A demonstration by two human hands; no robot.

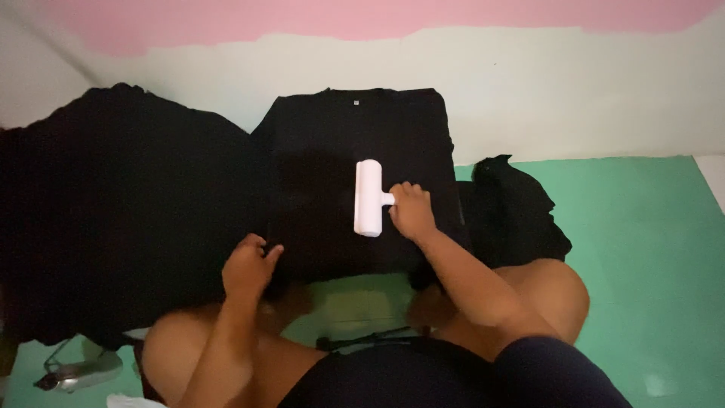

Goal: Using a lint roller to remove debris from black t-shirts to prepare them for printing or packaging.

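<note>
**Lint roller on folded black shirt**

Head view: right hand (411, 211) clenched around the handle of a white cylindrical lint roller (369, 198), which lies on a folded black cloth shirt (332, 143) at centre. Left hand (248, 266) pinches the shirt's near-left edge. Heaped black garments (113, 204) left; a smaller dark pile (513, 211) right, on green floor (642, 227).

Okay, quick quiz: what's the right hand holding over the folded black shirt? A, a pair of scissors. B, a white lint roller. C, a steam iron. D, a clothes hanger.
B: the right hand grips the handle of a white lint roller lying across the folded black shirt.
</note>
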